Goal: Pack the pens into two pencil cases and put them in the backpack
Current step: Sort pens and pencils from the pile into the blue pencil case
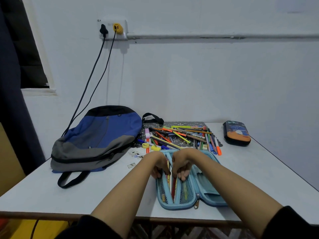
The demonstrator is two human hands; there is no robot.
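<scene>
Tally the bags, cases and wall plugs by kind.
Backpack: 1
Pencil cases: 2 (light blue case, open; dark case, shut)
Wall plugs: 2 (black plug, yellow plug)
Total: 5
Pen pile left out: too tangled to count.

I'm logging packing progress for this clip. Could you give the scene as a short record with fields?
blue pencil case: open on the table, partly filled
left hand: fingers curled on the case's mesh
right hand: the same, beside the left hand
loose pens: piled behind the case
dark pencil case: closed, far right
backpack: lying flat, at left
</scene>
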